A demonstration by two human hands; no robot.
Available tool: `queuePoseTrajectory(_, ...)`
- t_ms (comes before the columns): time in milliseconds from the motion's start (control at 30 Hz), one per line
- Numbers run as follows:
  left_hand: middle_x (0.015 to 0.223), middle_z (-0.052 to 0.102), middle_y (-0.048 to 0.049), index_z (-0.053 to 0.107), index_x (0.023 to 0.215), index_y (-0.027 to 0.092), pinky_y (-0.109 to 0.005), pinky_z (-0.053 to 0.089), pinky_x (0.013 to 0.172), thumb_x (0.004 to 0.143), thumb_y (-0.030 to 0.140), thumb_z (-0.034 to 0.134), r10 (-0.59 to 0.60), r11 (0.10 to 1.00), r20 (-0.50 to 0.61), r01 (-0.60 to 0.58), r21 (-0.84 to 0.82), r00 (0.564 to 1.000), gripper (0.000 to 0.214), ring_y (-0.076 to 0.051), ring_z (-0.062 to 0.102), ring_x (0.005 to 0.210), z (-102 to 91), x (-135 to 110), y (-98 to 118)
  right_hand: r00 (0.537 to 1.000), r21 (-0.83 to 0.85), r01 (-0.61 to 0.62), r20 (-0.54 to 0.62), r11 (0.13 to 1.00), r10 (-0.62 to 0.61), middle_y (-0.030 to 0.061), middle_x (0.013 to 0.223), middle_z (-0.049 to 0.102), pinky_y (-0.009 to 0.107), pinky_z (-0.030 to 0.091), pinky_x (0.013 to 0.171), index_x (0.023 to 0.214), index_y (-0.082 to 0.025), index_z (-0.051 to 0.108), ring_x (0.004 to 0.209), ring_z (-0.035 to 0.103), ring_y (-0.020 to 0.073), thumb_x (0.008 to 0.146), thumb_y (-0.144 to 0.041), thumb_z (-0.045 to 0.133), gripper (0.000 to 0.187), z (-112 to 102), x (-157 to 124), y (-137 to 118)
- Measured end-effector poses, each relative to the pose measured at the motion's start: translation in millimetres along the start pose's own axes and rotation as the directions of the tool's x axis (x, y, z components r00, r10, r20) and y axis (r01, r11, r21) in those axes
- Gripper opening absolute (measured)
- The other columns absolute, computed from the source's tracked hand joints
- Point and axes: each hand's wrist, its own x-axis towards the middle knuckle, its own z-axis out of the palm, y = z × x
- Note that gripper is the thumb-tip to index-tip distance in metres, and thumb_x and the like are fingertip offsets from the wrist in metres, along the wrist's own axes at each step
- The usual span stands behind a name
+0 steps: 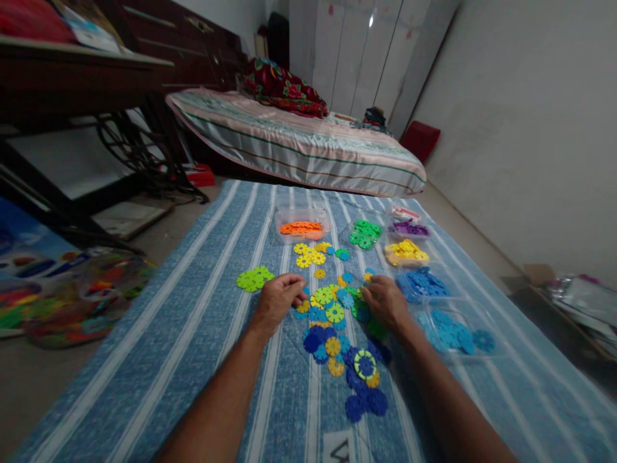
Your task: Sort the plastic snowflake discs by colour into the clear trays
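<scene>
A loose pile of flat plastic snowflake discs (337, 328) in blue, yellow, green and teal lies on a blue striped blanket (202, 334). My left hand (277, 299) rests on the pile's left edge with fingers curled over some discs. My right hand (385, 302) is on the pile's right side, fingers curled down onto green and blue discs. What either hand grips is hidden. A separate heap of lime green discs (253, 278) lies to the left of my left hand.
Clear trays hold sorted discs: orange (302, 227), green (365, 233), purple (409, 227), yellow (405, 252), dark blue (424, 283), light blue (450, 328). A mattress (299, 141) lies beyond. A dark table (72, 71) and a toy bag (72, 302) stand left.
</scene>
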Motion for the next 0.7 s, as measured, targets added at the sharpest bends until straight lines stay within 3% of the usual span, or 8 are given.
queuePoseTrajectory(133,0.055,0.066,-0.0005,0.067,0.079,0.014,-0.023,0.044,0.051,0.063,0.039,0.071,0.001,1.0,0.001,-0.001,0.001,1.0,0.03,-0.012,0.055,0.047,0.0,0,0,0.993,-0.091,-0.118,-0.01,0.989,0.117,0.0073,0.096,0.068,0.024,0.039,0.081,0.085,-0.018,0.072,0.093,0.059,0.0166,0.096,-0.027,0.047,0.029,-9,12,2)
queuePoseTrajectory(333,0.056,0.066,-0.0004,0.067,0.079,0.014,-0.024,0.044,0.052,0.063,0.039,0.071,-0.005,1.0,-0.005,0.005,0.0,1.0,0.03,-0.012,0.055,0.048,0.2,0,1,0.962,-0.238,-0.201,0.132,0.95,0.237,0.0102,0.101,0.068,0.025,0.039,0.073,0.096,-0.016,0.072,0.093,0.061,0.0185,0.096,-0.035,0.048,0.031,-12,27,-7)
queuePoseTrajectory(567,0.056,0.066,-0.0005,0.068,0.079,0.014,-0.024,0.045,0.052,0.063,0.039,0.072,0.002,1.0,-0.003,-0.002,-0.007,1.0,0.03,-0.012,0.055,0.047,0.0,0,1,0.97,-0.285,-0.179,0.111,0.942,0.218,0.0158,0.101,0.068,0.03,0.044,0.074,0.098,-0.012,0.072,0.095,0.063,0.0233,0.099,-0.029,0.04,0.037,-2,28,-7)
queuePoseTrajectory(700,0.056,0.066,-0.0007,0.068,0.078,0.014,-0.023,0.044,0.051,0.063,0.038,0.072,0.007,1.0,0.0,-0.007,-0.012,1.0,0.028,-0.012,0.056,0.047,0.0,0,1,0.974,-0.28,-0.148,0.123,0.949,0.188,0.0164,0.101,0.068,0.032,0.045,0.075,0.1,-0.011,0.072,0.097,0.064,0.0257,0.097,-0.034,0.045,0.036,-5,30,-6)
